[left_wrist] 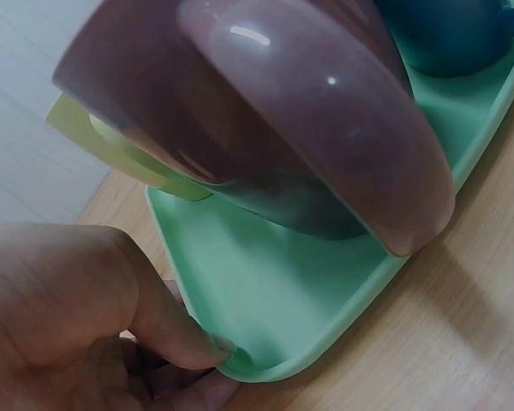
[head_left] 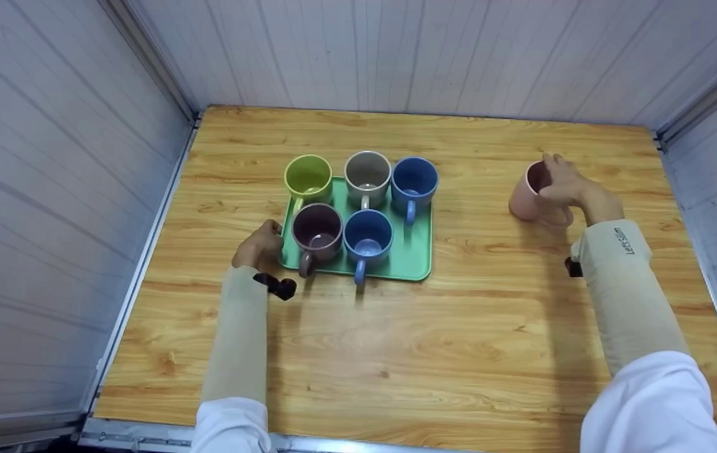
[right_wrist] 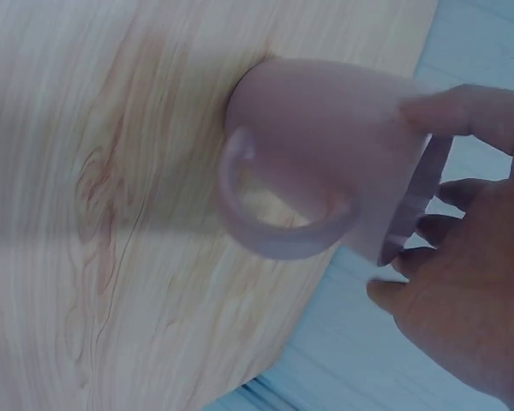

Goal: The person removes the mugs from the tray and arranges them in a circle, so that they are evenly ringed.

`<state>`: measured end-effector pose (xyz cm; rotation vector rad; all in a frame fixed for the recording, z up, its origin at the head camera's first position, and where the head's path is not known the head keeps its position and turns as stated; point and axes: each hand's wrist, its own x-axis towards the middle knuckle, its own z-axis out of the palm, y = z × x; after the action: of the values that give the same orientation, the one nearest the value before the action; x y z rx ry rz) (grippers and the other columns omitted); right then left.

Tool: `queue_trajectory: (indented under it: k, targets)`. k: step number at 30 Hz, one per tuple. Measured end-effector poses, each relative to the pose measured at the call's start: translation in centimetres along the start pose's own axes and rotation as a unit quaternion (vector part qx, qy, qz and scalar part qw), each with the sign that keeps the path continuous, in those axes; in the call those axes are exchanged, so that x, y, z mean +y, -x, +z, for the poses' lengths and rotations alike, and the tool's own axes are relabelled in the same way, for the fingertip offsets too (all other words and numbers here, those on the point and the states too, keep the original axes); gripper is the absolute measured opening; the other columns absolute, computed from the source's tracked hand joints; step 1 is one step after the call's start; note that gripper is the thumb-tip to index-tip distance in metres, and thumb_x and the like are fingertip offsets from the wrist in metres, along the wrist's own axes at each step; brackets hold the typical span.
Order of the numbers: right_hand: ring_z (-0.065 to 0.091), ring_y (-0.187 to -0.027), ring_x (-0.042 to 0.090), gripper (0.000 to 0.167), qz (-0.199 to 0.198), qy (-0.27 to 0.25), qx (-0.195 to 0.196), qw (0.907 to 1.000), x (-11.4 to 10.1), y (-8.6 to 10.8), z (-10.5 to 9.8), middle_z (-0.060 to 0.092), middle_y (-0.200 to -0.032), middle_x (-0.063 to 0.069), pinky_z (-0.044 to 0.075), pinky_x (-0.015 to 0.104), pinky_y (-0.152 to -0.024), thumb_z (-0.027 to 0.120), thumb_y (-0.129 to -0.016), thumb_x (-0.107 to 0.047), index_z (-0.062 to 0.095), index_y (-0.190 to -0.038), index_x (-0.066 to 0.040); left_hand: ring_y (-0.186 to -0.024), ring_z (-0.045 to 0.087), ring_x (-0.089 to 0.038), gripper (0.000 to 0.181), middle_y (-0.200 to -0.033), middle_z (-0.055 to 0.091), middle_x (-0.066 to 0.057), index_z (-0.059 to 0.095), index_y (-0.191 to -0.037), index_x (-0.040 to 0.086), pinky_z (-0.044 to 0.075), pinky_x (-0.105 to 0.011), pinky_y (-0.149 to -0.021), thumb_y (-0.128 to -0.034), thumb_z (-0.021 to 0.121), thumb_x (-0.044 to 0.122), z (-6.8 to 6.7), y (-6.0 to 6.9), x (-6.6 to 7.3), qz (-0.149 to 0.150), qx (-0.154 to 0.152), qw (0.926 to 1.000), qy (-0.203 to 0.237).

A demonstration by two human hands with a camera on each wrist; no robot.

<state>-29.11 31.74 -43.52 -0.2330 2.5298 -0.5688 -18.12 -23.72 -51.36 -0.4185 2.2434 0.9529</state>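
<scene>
Pink mug (head_left: 524, 202) at our wide-fingered right hand (head_left: 575, 187) remains off the tray (head_left: 410, 255) our left hand (head_left: 260, 244) pinches, five mugs (head_left: 368, 239) aboard.

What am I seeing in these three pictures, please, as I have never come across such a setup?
There is no robot, only a person's bare left hand and right hand. The wide picture comes from a camera worn on the head; the close-ups, from cameras on the wrists. On the wooden table lies a green tray bearing a lime mug, a grey mug, a dark purple mug and two blue mugs. The left hand pinches the tray's corner. The right hand is at the rim of a pink mug; whether its grip is closed is unclear.
</scene>
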Motion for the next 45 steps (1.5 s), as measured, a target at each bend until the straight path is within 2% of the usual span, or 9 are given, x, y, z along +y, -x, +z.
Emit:
queue_trajectory:
  k: [6,16,19,22,23,25,29,36,45]
  targets:
    - [-0.008,-0.140,0.050,0.094,-0.024,-0.001,0.064,0.9977,-1.1,0.1,0.2,-0.008,-0.153,0.034,0.003,0.068,-0.107,0.060,-0.086,-0.020,-0.005,-0.150,0.002,-0.117,0.036,-0.027,0.039,-0.127,0.041,-0.009,0.035,-0.129,0.010,0.029,-0.043,-0.100,-0.0907,0.032,0.013,-0.1,0.1,0.1,0.001,0.005,1.0000,-0.006]
    - [-0.009,-0.145,0.040,0.097,-0.053,-0.066,0.117,0.9895,-2.7,0.5,1.1,-0.012,-0.157,0.021,0.004,0.063,-0.112,0.062,-0.089,-0.035,-0.007,-0.153,-0.011,-0.118,0.036,-0.028,0.039,-0.125,0.043,-0.009,0.035,-0.128,0.012,0.029,-0.043,-0.100,-0.0893,0.032,0.015,-0.3,-0.1,0.1,-0.010,0.005,0.9998,-0.019]
    - [0.015,-0.141,0.044,0.097,-0.062,-0.074,0.137,0.9858,-3.3,0.6,1.5,-0.010,-0.158,0.019,0.013,0.060,-0.112,0.063,-0.089,-0.039,-0.004,-0.153,-0.012,-0.118,0.037,-0.028,0.038,-0.123,0.044,-0.009,0.035,-0.126,0.012,0.030,-0.042,-0.099,-0.0890,0.032,0.015,-0.2,0.0,0.1,-0.006,0.007,0.9998,-0.018]
    - [0.043,-0.117,0.042,0.097,-0.071,-0.071,0.157,0.9826,-3.9,0.5,2.0,-0.005,-0.159,0.019,0.032,0.056,-0.102,0.063,-0.087,-0.043,-0.001,-0.154,-0.013,-0.117,0.037,-0.028,0.038,-0.123,0.043,-0.010,0.035,-0.126,0.010,0.030,-0.042,-0.099,-0.0890,0.032,0.015,-0.2,0.0,0.1,0.002,0.007,0.9998,-0.020]
    - [0.044,-0.116,0.042,0.097,-0.076,-0.072,0.161,0.9815,-4.1,0.4,2.2,-0.003,-0.158,0.019,0.033,0.056,-0.101,0.064,-0.087,-0.043,0.000,-0.154,-0.013,-0.116,0.037,-0.028,0.038,-0.123,0.043,-0.010,0.035,-0.127,0.010,0.030,-0.042,-0.099,-0.0888,0.032,0.015,-0.2,0.0,0.0,0.004,0.008,0.9998,-0.021]
    - [0.040,-0.124,0.042,0.097,-0.088,-0.076,0.167,0.9791,-4.7,0.3,2.6,0.001,-0.158,0.019,0.032,0.056,-0.102,0.065,-0.086,-0.044,0.002,-0.154,-0.013,-0.116,0.036,-0.028,0.039,-0.125,0.042,-0.010,0.035,-0.127,0.009,0.030,-0.042,-0.099,-0.0882,0.032,0.014,-0.2,0.0,-0.1,0.007,0.007,0.9998,-0.020]
    - [0.005,-0.145,0.038,0.096,-0.115,-0.094,0.170,0.9743,-5.6,0.1,3.4,0.004,-0.158,0.018,0.011,0.059,-0.113,0.067,-0.085,-0.042,0.005,-0.154,-0.014,-0.114,0.036,-0.027,0.042,-0.125,0.040,-0.011,0.035,-0.127,0.006,0.030,-0.039,-0.098,-0.0855,0.031,0.010,0.0,0.0,-0.3,0.020,0.009,0.9997,-0.012]
    - [0.012,-0.145,0.035,0.094,-0.140,-0.094,0.189,0.9675,-7.0,-0.1,4.8,0.012,-0.158,0.015,0.014,0.057,-0.113,0.068,-0.084,-0.043,0.012,-0.153,-0.015,-0.113,0.037,-0.027,0.041,-0.121,0.040,-0.012,0.035,-0.125,0.003,0.031,-0.038,-0.097,-0.0842,0.030,0.009,0.2,-0.3,-0.2,0.037,0.014,0.9992,-0.007]
    - [0.017,-0.144,0.034,0.095,-0.151,-0.110,0.187,0.9645,-8.6,-0.2,6.2,0.012,-0.158,0.012,0.020,0.059,-0.111,0.070,-0.081,-0.046,0.014,-0.153,-0.019,-0.115,0.037,-0.029,0.039,-0.123,0.041,-0.012,0.035,-0.125,0.005,0.031,-0.042,-0.100,-0.0861,0.031,0.011,0.2,-0.2,-0.2,0.030,0.016,0.9994,-0.009]
